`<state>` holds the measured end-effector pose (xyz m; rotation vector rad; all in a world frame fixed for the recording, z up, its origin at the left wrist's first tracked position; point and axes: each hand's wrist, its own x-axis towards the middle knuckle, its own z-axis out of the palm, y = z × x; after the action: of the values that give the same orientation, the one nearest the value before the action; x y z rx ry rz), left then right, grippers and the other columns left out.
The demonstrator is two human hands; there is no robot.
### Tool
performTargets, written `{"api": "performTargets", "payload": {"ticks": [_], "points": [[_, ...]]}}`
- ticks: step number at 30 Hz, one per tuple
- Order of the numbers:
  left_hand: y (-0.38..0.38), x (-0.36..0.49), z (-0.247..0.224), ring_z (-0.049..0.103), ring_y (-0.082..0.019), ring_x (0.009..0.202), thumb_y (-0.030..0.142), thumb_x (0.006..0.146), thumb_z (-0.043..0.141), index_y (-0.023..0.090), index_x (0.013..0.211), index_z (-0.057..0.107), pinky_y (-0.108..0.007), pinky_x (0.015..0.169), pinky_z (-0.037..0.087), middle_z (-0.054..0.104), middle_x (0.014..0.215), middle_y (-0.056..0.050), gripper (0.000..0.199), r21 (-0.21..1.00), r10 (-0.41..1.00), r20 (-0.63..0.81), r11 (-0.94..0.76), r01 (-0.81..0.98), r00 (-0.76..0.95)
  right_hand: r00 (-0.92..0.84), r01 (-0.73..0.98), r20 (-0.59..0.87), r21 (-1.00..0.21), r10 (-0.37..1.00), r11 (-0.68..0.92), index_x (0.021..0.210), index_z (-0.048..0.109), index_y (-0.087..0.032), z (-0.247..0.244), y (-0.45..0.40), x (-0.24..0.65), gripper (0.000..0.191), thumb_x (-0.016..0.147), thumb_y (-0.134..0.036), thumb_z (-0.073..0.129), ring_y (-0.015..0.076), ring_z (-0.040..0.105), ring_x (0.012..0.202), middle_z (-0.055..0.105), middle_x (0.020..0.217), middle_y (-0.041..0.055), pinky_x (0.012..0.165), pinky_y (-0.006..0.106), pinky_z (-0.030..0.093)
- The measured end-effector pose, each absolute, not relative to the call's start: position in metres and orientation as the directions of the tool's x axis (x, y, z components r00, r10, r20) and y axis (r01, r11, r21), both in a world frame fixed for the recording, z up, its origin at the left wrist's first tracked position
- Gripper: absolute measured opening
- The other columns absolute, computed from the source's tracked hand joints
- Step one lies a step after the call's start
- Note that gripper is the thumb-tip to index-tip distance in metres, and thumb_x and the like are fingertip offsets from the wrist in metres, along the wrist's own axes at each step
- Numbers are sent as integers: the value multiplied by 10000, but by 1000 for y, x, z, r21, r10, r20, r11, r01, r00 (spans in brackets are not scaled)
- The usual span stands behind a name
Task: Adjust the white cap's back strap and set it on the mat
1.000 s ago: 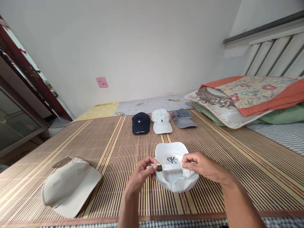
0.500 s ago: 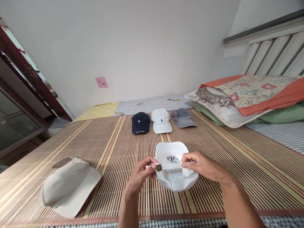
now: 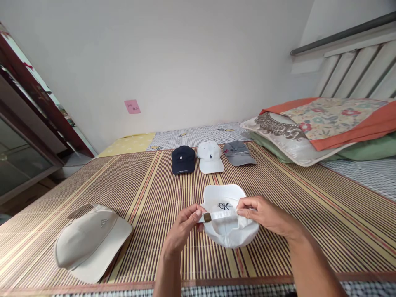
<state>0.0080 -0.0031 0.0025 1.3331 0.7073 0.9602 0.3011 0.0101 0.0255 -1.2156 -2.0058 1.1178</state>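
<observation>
A white baseball cap (image 3: 230, 237) with dark "CK" lettering rests on the striped mat, its brim pointing away from me and its back opening toward me. Across that opening runs the cap's white strap with a brass-coloured buckle (image 3: 207, 217). My left hand (image 3: 185, 222) pinches the strap end beside the buckle, thumb on top. On the other side, my right hand (image 3: 256, 212) grips the strap and cap edge between thumb and fingers.
Behind stand a navy cap (image 3: 183, 161), a white cap (image 3: 210, 157) and a grey cap (image 3: 238, 153) in a row. A beige cap (image 3: 93, 243) lies at left on the mat (image 3: 148, 247). Pillows (image 3: 293, 136) are piled at right, by the wall.
My left thumb and fingers have shifted slightly at the buckle, so more of the strap and buckle shows. The strap now looks straighter across the opening. My right hand has barely moved.
</observation>
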Motion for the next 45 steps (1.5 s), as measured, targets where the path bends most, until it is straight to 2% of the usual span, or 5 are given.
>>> {"api": "performTargets", "payload": {"ticks": [12, 25, 28, 39, 45], "points": [[-3, 10, 3, 510, -112, 674, 464, 943, 715, 167, 933, 688, -256, 677, 427, 580, 771, 3, 298, 989, 877, 80, -10, -150, 473, -436, 421, 13, -881, 900, 217, 807, 679, -194, 29, 10, 300, 298, 929, -465, 654, 142, 471, 678, 567, 738, -21, 607, 269, 328], [-1, 11, 6, 419, -104, 630, 525, 840, 796, 175, 836, 637, -248, 598, 348, 517, 727, 33, 385, 998, 899, 39, -14, -61, 436, -439, 412, 20, -884, 898, 221, 792, 680, -193, 26, 10, 303, 293, 922, -454, 661, 135, 461, 660, 561, 720, -22, 592, 262, 330], [-1, 10, 7, 429, -104, 650, 472, 825, 829, 180, 881, 653, -244, 601, 350, 546, 775, 25, 345, 997, 884, 30, 5, -74, 467, -435, 418, 26, -880, 900, 228, 789, 682, -194, 25, 10, 304, 294, 923, -455, 660, 137, 463, 664, 562, 722, -22, 594, 263, 330], [-1, 4, 3, 463, -108, 665, 449, 919, 741, 177, 991, 693, -245, 627, 395, 551, 773, 19, 285, 995, 860, 68, -24, -93, 506, -438, 432, 17, -873, 899, 227, 801, 688, -193, 28, 9, 306, 284, 926, -447, 662, 150, 496, 700, 593, 748, -13, 626, 270, 336], [0, 5, -1, 439, -102, 632, 475, 952, 696, 164, 939, 684, -241, 597, 375, 529, 740, 24, 311, 997, 895, 52, -24, -69, 444, -451, 422, -1, -881, 893, 213, 811, 703, -189, 28, 9, 307, 310, 927, -474, 669, 162, 535, 724, 624, 770, 2, 635, 268, 364]]}}
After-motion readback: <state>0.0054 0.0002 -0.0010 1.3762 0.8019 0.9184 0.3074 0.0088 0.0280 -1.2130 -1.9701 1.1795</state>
